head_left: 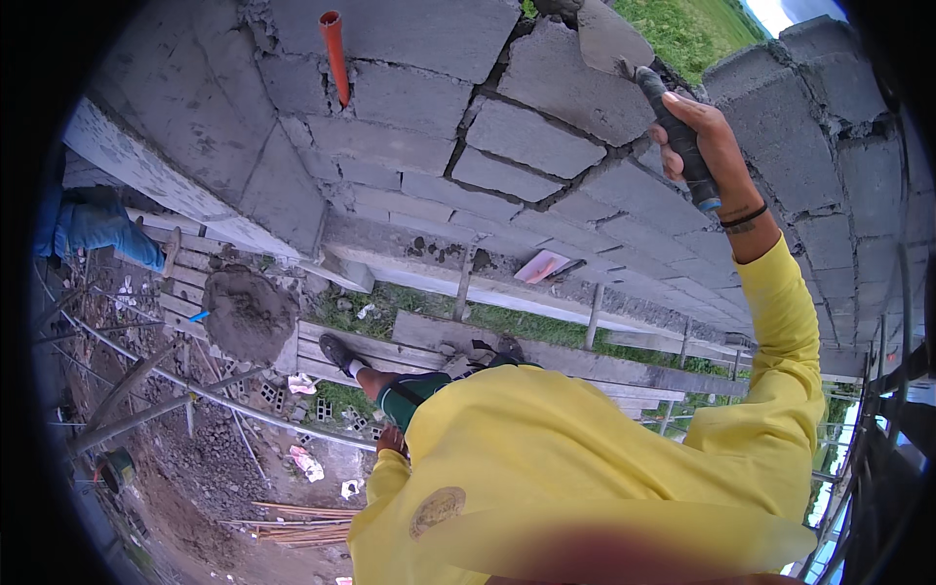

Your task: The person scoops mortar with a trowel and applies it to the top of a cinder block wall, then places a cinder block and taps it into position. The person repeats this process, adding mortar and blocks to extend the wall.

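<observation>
Because the right hand (704, 136) curls tight around the dark handle (692, 164) of the trowel (651, 88), its flat blade (609, 41) can likely sit steady atop the gray block wall (531, 136), while the left hand (392, 442) hangs by the green shorts (398, 398), its grip too hidden to tell.

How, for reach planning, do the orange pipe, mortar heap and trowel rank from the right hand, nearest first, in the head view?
1. Trowel, in the right hand.
2. Orange pipe, upper left.
3. Mortar heap, lower left.
</observation>
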{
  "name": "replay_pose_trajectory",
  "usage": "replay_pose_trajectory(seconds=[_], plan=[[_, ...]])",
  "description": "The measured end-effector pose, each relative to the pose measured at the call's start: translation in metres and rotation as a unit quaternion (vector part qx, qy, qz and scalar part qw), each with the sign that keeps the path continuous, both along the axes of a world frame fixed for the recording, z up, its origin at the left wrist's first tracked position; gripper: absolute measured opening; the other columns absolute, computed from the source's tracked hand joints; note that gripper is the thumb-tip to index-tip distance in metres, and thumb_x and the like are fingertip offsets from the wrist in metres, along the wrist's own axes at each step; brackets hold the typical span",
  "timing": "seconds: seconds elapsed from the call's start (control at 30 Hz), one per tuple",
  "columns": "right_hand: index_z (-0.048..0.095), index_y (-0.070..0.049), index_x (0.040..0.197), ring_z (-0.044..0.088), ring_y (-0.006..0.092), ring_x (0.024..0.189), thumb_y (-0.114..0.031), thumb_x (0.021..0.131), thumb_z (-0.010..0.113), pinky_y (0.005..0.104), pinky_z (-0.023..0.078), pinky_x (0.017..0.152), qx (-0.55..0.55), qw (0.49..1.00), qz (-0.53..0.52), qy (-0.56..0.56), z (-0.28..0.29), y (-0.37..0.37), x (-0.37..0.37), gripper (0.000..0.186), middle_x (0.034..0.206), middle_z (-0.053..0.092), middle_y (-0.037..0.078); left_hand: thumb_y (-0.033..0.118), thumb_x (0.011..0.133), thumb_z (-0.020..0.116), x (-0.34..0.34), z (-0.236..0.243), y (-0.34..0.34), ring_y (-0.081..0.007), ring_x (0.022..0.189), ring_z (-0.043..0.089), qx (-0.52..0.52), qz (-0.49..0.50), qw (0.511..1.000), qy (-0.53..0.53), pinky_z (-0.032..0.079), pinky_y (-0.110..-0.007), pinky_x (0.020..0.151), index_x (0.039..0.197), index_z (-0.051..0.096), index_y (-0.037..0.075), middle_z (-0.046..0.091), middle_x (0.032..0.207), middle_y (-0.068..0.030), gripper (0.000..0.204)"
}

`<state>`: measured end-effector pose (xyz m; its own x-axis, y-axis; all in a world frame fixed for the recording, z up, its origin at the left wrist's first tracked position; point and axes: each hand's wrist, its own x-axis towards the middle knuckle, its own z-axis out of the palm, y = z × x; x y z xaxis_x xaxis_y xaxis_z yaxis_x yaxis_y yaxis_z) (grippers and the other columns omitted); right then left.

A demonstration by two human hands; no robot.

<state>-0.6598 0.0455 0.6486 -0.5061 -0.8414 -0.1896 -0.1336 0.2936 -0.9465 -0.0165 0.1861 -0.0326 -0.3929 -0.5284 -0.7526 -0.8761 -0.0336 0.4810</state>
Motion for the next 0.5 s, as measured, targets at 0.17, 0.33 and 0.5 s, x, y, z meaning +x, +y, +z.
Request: replay_pose_trajectory(seconds=[0.17,0.33,0.5], plan=[[0.055,0.000,0.110,0.061,0.0111,0.054,-0.027,0.103,0.058,0.0258,0.051,0.045,-0.031,0.999,0.008,-0.032,-0.003,-0.040,-0.002,0.028,0.080,0.063,0.006,0.044,0.098,0.054,0.005,0.000,0.002,-0.0356,0.124,0.063,-0.045,-0.045,0.998,0.026,0.052,-0.046,0.101,0.147,0.054,0.018,0.062,0.141,-0.0154,0.055],[0.054,0.003,0.132,0.058,0.0073,0.053,-0.023,0.101,0.056,0.0211,0.049,0.045,0.020,0.989,0.087,0.116,0.045,-0.060,-0.019,0.041,0.088,0.063,0.004,0.044,0.100,0.050,0.007,-0.003,0.004,-0.0328,0.132,0.055,-0.070,-0.110,0.990,0.057,0.047,-0.043,0.108,0.147,0.053,0.018,0.056,0.146,-0.0148,0.053],[0.045,0.003,0.152,0.058,0.0069,0.054,-0.021,0.100,0.059,0.0226,0.048,0.047,0.058,0.925,0.088,0.366,0.058,-0.031,-0.026,0.059,0.081,0.060,0.002,0.039,0.105,0.041,0.004,-0.007,0.005,-0.0260,0.144,0.043,0.045,0.010,0.999,-0.007,0.038,-0.038,0.116,0.149,0.050,0.020,0.044,0.158,-0.0098,0.049]])
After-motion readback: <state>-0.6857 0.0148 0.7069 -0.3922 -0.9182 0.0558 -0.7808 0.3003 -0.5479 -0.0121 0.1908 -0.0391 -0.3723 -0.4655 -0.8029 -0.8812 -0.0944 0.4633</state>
